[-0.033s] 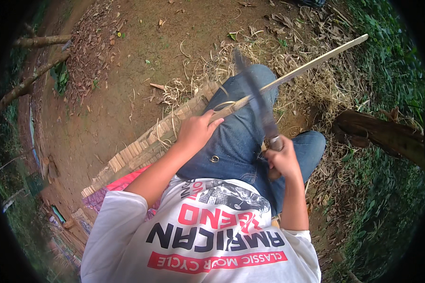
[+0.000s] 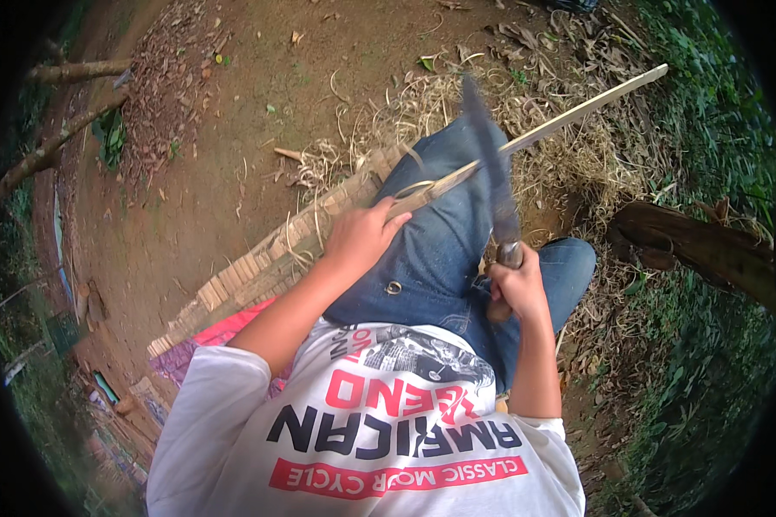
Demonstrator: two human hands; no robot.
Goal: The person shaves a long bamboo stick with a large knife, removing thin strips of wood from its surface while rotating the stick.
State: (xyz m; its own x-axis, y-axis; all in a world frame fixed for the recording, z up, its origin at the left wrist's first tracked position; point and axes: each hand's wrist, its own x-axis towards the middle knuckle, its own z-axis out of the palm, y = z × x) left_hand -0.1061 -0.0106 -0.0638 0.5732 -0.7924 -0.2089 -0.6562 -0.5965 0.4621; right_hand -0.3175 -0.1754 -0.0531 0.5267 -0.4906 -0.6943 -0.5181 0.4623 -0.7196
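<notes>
Nothing is shifting since the earlier frame: left hand (image 2: 364, 234) is pinning the bamboo strip (image 2: 569, 115) across the knee, right hand (image 2: 516, 284) is clenching the knife (image 2: 490, 164) over it

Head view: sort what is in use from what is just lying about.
In use:
- long pale bamboo strip, gripped by the left hand
- dark-bladed knife, handle in the right hand
- blue jeans knee under the strip

Lying about:
- woven bamboo mat
- pale shavings pile
- brown log
- thin fallen branches
- pink cloth
</notes>
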